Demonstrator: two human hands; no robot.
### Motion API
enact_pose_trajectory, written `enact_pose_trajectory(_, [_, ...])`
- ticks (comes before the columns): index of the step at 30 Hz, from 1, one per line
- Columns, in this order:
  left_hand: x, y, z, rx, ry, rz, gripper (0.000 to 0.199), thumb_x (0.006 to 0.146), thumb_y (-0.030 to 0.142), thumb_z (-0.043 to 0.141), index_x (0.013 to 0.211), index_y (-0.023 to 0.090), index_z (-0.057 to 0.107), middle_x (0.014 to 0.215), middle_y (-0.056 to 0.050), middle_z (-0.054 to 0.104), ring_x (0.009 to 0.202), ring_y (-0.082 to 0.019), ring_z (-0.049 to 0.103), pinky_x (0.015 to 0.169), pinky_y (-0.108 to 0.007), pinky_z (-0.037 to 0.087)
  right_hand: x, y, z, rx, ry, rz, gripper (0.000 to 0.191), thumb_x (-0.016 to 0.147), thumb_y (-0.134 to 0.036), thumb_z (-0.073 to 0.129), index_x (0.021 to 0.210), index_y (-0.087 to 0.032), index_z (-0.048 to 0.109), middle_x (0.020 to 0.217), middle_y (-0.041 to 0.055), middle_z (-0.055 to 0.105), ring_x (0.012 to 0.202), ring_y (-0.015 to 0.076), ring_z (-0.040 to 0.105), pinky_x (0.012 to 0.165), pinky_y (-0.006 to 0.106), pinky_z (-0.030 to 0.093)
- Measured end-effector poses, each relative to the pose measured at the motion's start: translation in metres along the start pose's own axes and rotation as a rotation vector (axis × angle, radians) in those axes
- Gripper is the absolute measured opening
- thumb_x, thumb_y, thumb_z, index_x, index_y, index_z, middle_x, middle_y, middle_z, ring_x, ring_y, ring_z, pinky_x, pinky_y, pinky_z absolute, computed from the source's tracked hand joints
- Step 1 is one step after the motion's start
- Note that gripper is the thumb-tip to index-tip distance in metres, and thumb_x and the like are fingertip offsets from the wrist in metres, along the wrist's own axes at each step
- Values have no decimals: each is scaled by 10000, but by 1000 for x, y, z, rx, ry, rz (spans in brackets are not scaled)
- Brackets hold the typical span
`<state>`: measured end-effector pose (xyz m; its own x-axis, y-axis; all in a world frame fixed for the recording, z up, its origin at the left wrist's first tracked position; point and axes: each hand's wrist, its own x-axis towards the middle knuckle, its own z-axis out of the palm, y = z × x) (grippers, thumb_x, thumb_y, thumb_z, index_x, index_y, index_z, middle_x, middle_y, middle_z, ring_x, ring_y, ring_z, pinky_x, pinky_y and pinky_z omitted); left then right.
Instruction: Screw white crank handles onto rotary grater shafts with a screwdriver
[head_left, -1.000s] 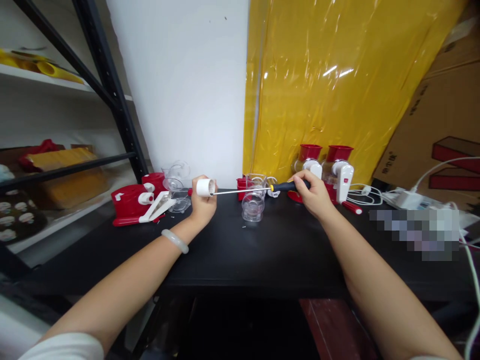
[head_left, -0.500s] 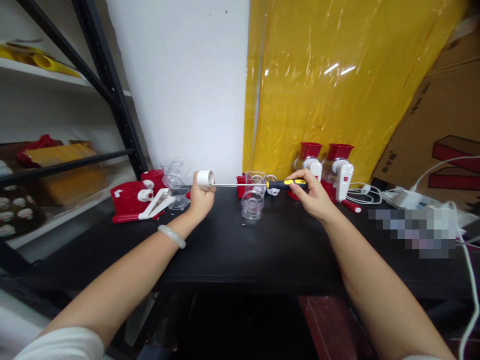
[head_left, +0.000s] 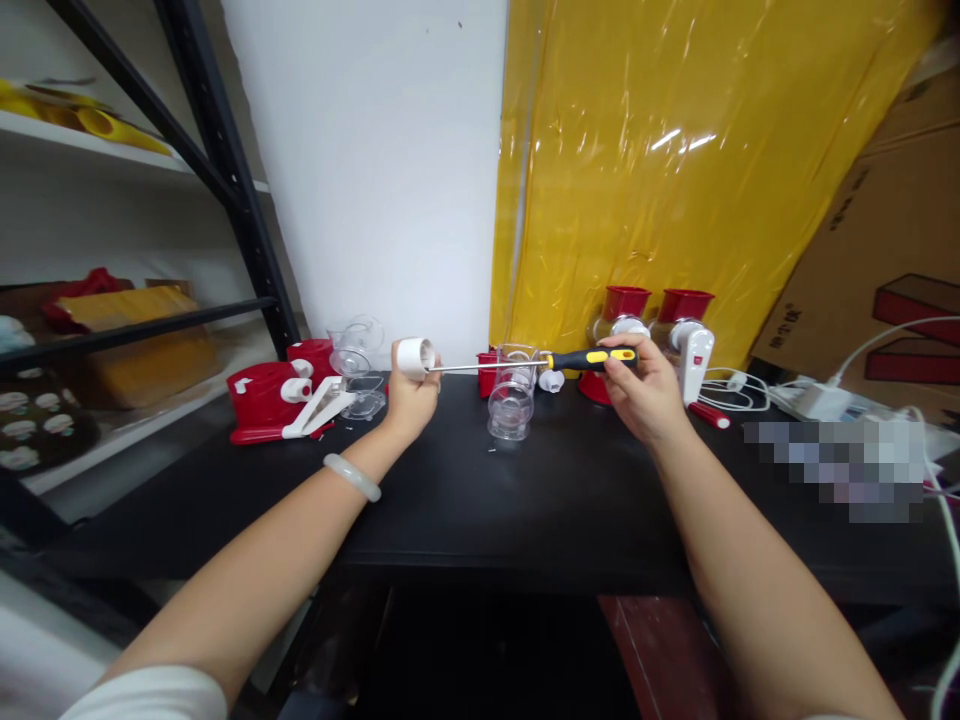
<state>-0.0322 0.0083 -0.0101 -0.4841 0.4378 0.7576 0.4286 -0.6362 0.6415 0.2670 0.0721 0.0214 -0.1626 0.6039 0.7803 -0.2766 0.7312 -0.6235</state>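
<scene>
Matt black flat surface (head_left: 480,515): runs beneath both forearms (head_left: 259,560).
Left hand (head_left: 412,408): wrapped around a short white plastic cylinder (head_left: 409,357), whose open end faces right.
Right hand (head_left: 649,398): thumb and fingers pinching the black-and-yellow handle (head_left: 585,358) of a long metal-shafted screwdriver (head_left: 495,366).
Cylinder and screwdriver: both raised above the surface; the shaft's tip meets the open end in view, but contact is unclear.
Clear round plastic part (head_left: 511,408): stands on the surface, between the hands.
Glossy red plastic housing (head_left: 262,395): at far left, a white plastic arm (head_left: 319,408) slanting beside it.
Square red plastic hoppers (head_left: 688,304): two, beyond the right hand.
Translucent yellow plastic sheet (head_left: 660,170): hangs behind, beside a plain white panel (head_left: 375,150).
</scene>
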Motion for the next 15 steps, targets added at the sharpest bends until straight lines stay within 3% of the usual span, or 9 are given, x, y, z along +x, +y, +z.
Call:
enact_pose_trajectory(4, [-7,12,7,-110,41,114,353,794,418,724,936,235,457,696,40,581,610,-126,594,645,-287,495,-6,-6,2,-136,95,-155,227,855,-449,660,966,-254,623,901,17,601,669,134,528,617,289,466])
enact_pose_trajectory(8, [-10,19,11,-158,14,231,370,806,360,730,984,252,424,720,48,600,642,-130,617,715,-320,535,-7,0,3,-136,171,-262,232,875,-471,615,944,-250,603,886,22,573,777,168,568,725,335,493])
enact_pose_trajectory(15, [-10,21,12,-161,-4,380,312,849,291,688,968,253,402,756,54,566,680,-115,591,956,-446,534,-8,0,6,-158,227,-305,239,880,-481,573,934,-248,562,884,20,530,837,181,557,786,366,486])
